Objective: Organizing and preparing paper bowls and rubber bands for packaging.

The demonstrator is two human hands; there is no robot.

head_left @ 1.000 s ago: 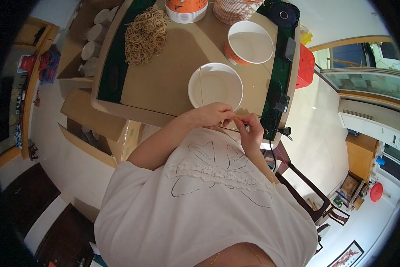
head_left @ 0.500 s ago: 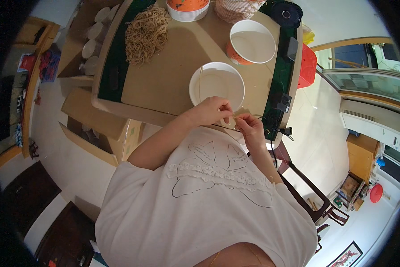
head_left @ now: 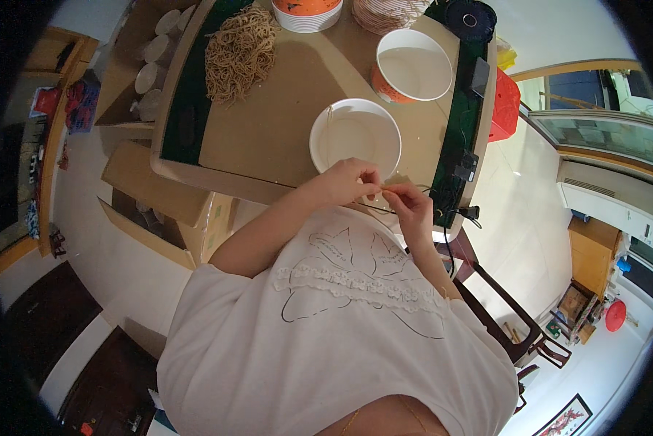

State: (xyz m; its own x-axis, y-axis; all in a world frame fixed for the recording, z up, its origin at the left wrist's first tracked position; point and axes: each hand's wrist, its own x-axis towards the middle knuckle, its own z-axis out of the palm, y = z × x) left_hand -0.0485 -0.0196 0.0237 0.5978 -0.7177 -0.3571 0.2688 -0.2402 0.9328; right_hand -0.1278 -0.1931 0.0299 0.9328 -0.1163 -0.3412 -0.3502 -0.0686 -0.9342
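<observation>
Over the table's near edge, my left hand [head_left: 350, 182] and my right hand [head_left: 412, 207] meet at their fingertips. Both are closed in a pinch on a thin tan string, of which only a tiny bit shows between the fingers. Just beyond them stands a white paper bowl [head_left: 361, 134]; a strand of tan string [head_left: 328, 131] hangs over its far rim and down inside. A second paper bowl [head_left: 414, 64], orange outside, sits tilted farther right. At the far left of the table lies a tangled heap of tan string [head_left: 241, 57].
Stacked paper bowls [head_left: 307, 18] and a bundle of striped pieces [head_left: 390, 13] occupy the far side. Black cables and a plug [head_left: 469, 212] hang at the table's right corner. Open cardboard boxes [head_left: 155, 192] stand left, a dark wooden chair [head_left: 508, 305] right.
My fingertips have drawn slightly closer together, and the right hand has turned a little. The bowls and the string heap stay where they were.
</observation>
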